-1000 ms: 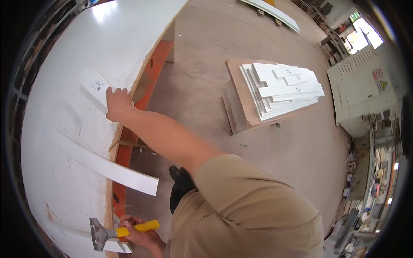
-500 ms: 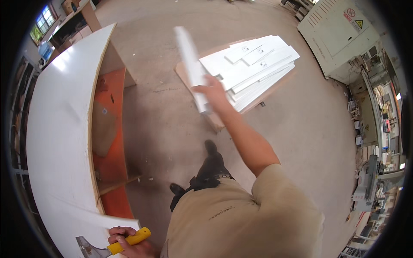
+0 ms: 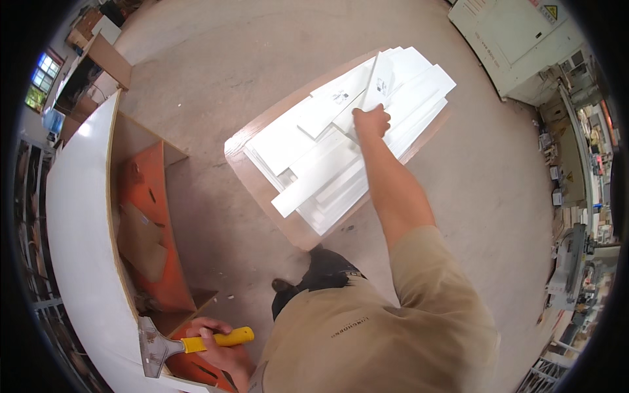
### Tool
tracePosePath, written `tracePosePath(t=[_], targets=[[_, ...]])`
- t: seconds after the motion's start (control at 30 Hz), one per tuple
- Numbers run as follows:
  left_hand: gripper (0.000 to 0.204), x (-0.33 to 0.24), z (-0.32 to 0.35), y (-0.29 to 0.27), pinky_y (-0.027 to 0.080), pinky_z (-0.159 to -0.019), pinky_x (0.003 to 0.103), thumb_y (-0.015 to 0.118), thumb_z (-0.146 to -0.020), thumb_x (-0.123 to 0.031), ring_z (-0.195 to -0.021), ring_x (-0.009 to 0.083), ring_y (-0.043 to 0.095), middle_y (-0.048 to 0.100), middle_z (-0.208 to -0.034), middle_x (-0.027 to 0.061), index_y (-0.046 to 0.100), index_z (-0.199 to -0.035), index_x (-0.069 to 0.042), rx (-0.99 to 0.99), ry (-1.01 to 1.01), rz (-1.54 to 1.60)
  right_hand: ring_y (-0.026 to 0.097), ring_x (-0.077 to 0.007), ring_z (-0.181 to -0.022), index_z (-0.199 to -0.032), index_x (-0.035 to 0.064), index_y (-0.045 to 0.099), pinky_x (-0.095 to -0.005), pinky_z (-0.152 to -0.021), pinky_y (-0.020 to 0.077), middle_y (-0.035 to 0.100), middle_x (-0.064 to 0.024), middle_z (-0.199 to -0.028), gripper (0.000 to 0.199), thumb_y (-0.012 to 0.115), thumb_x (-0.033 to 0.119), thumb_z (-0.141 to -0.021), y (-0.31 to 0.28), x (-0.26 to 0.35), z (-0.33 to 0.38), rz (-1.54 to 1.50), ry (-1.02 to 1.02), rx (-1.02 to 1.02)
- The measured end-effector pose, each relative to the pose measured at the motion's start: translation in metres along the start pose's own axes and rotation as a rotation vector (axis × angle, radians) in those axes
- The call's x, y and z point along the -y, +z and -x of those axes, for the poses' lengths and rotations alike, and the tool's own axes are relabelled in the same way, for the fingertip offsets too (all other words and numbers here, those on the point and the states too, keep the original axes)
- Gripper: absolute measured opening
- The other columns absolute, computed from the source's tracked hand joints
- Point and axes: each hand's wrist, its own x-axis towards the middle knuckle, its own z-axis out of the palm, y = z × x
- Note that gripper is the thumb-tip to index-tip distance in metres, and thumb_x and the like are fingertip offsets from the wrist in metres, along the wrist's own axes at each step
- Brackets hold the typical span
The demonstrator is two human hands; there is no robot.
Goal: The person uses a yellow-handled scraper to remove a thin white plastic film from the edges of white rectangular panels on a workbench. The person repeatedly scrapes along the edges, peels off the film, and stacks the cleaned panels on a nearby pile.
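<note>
White panel strip [image 3: 379,82] pinched in the right hand [image 3: 371,122] above the stacked panels [image 3: 327,150] — left hand [image 3: 213,334] clenched round a yellow-handled scraper [image 3: 183,343] beside the white worktop [image 3: 72,262].

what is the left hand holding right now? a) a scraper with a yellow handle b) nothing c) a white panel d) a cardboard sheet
a: the left hand is closed around the yellow handle of a scraper by the white tabletop, while the right hand grips a white panel over the stack of white panels.
</note>
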Motion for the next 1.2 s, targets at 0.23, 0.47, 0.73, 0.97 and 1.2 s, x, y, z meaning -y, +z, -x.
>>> tracePosePath(t=[0.23,0.47,0.73,0.97,1.2], targets=[[0.027,-0.003,0.003,0.038,0.042,-0.059,0.025,0.056,-0.096,-0.033,-0.064,0.0122,0.050,0.048,-0.083,0.0041,0.046,-0.089,-0.009,-0.072,-0.022,-0.086,0.042,-0.0417,-0.130,-0.159,0.0172,0.012,-0.0525,-0.097,0.0511,0.020,-0.0219,-0.157,0.101,0.073,0.030,-0.079,0.032,0.057,-0.003,0.249,0.083,0.210],[0.020,0.003,-0.002,0.050,0.045,-0.061,0.026,0.059,-0.095,-0.024,-0.065,0.0132,0.050,0.051,-0.087,0.0052,0.045,-0.090,-0.009,-0.095,-0.055,0.003,0.039,-0.0467,-0.134,-0.154,-0.0086,0.003,-0.0596,-0.108,0.0380,0.013,-0.0292,-0.160,0.106,0.062,0.048,-0.087,0.070,0.045,-0.060,0.493,-0.083,0.244],[0.019,0.029,-0.009,0.031,0.049,-0.065,0.029,0.064,-0.095,-0.021,-0.070,0.0136,0.060,0.062,-0.086,0.0046,0.059,-0.104,-0.005,0.039,-0.298,-0.087,0.046,-0.0414,-0.133,-0.139,-0.0055,0.049,-0.0454,-0.109,0.0389,0.049,-0.0256,-0.144,0.058,0.060,0.032,-0.097,0.046,0.039,0.083,0.111,-1.199,0.467],[0.028,0.048,-0.019,0.015,0.050,-0.070,0.029,0.054,-0.103,-0.031,-0.081,0.0098,0.058,0.059,-0.091,0.0019,0.058,-0.109,-0.003,-0.273,-0.196,0.141,0.061,-0.0193,-0.113,-0.145,0.0000,0.041,-0.0312,-0.090,0.0512,0.062,-0.0112,-0.120,0.061,0.063,0.000,-0.089,-0.054,-0.010,0.379,0.005,-0.392,2.339],[0.033,0.043,0.048,-0.114,0.047,-0.073,0.032,0.050,-0.105,-0.033,-0.077,0.0165,0.056,0.061,-0.088,0.0073,0.061,-0.106,-0.002,-0.294,-0.306,-0.103,0.053,-0.0063,-0.066,-0.116,0.0021,0.053,-0.0219,-0.057,0.0440,0.057,-0.0005,-0.084,0.029,0.060,-0.001,-0.088,-0.034,-0.022,0.467,0.339,-0.751,2.111]])
